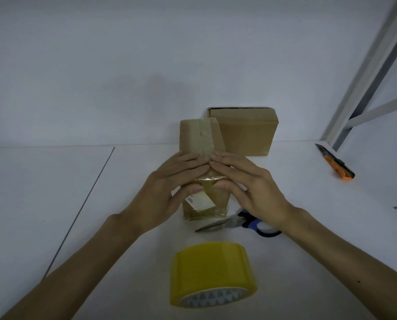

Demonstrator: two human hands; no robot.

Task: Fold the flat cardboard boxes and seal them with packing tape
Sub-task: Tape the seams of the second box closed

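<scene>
A small brown cardboard box [199,137] stands on the white table [54,181] in the middle of the view, its top flaps closed and a strip of clear tape along the seam. My left hand [176,179] and my right hand [246,181] lie on the near end of its top, fingers straight and fingertips meeting over the tape. Both thumbs press the box's front face, where a white label shows. A yellow roll of packing tape [211,271] lies on the table close in front of me.
Blue-handled scissors [227,224] lie just right of the box, partly under my right wrist. A second brown box [246,132] leans against the wall behind. An orange utility knife [336,162] lies at the right, near a grey metal frame [366,77].
</scene>
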